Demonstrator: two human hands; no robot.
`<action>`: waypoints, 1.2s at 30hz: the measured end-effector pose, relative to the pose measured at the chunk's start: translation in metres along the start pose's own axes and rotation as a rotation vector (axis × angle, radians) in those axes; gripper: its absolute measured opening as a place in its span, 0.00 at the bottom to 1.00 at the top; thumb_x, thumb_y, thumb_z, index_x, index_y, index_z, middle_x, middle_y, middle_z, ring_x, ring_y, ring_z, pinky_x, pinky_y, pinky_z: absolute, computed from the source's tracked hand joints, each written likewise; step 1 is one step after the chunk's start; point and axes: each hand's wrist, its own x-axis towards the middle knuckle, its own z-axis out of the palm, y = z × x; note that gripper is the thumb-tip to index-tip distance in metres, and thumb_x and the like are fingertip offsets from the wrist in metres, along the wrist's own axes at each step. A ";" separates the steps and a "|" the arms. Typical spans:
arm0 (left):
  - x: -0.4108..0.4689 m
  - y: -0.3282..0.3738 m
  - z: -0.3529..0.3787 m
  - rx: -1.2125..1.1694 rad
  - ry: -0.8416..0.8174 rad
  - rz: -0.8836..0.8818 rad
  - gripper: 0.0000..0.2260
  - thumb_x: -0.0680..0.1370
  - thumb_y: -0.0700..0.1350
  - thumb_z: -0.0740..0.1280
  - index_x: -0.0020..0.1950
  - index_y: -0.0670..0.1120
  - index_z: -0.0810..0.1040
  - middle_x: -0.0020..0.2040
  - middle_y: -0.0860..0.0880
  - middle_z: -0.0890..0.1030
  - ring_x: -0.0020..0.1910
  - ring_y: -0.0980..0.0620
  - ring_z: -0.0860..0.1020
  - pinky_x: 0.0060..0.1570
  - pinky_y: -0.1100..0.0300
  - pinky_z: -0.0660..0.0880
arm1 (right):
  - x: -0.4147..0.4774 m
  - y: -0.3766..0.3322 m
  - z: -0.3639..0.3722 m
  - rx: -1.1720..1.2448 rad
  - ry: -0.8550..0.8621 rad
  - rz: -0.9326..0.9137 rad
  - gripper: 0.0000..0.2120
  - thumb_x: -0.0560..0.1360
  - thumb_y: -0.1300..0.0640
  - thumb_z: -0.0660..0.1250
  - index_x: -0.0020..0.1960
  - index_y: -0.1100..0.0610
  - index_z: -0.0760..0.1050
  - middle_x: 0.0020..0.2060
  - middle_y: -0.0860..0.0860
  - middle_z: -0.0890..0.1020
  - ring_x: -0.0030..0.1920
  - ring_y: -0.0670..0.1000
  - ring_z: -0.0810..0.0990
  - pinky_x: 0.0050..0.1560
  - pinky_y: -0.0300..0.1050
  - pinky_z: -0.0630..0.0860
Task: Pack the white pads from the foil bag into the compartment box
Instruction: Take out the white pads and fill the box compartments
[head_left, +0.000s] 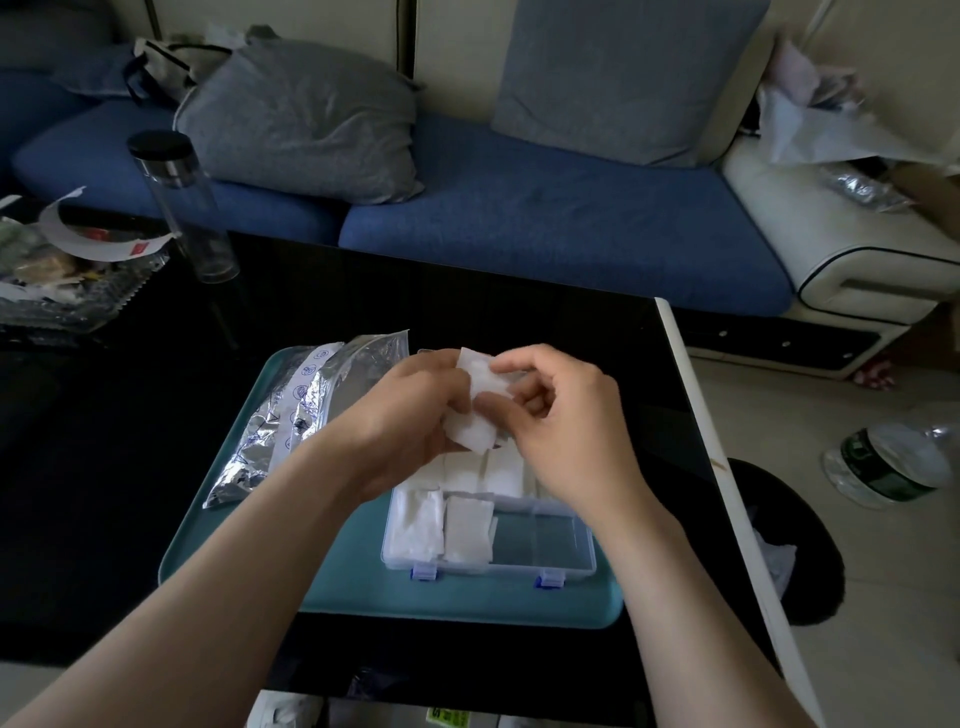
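Observation:
Both hands hold a small stack of white pads (480, 400) above the far side of the clear compartment box (566, 564). My left hand (410, 415) grips the stack from the left. My right hand (561, 415) pinches its upper pad from the right. The box sits on a teal tray (337, 577) and has blue latches at its near edge. White pads (441, 525) fill its left compartments and the far row; the near right compartments show nothing inside. The silver foil bag (306, 410) lies on the tray's left part, partly under my left forearm.
The tray rests on a black table whose white right edge (727, 493) runs diagonally. A clear bottle (182, 208) with a black cap and a tray of clutter (57, 275) stand at the far left. A blue sofa (519, 218) lies behind. A plastic bottle (883, 462) lies on the floor at right.

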 end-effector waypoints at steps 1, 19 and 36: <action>-0.002 0.000 0.001 0.049 -0.024 0.022 0.21 0.75 0.27 0.57 0.64 0.35 0.79 0.59 0.31 0.83 0.52 0.39 0.84 0.57 0.44 0.80 | 0.000 0.000 0.002 -0.025 0.024 -0.003 0.16 0.73 0.51 0.81 0.58 0.49 0.83 0.37 0.43 0.81 0.37 0.43 0.81 0.42 0.38 0.81; 0.000 -0.013 -0.003 0.457 0.139 0.034 0.23 0.78 0.30 0.62 0.66 0.51 0.79 0.56 0.44 0.83 0.52 0.45 0.84 0.49 0.51 0.84 | 0.012 -0.003 -0.008 0.559 0.318 0.357 0.04 0.82 0.56 0.72 0.55 0.51 0.84 0.41 0.48 0.87 0.42 0.43 0.85 0.44 0.40 0.81; 0.005 -0.009 0.002 0.171 0.127 0.057 0.21 0.80 0.29 0.56 0.65 0.45 0.80 0.59 0.38 0.84 0.61 0.36 0.82 0.57 0.46 0.82 | 0.002 -0.006 0.008 0.293 0.095 0.418 0.09 0.80 0.53 0.73 0.60 0.47 0.84 0.46 0.43 0.86 0.46 0.41 0.84 0.43 0.35 0.78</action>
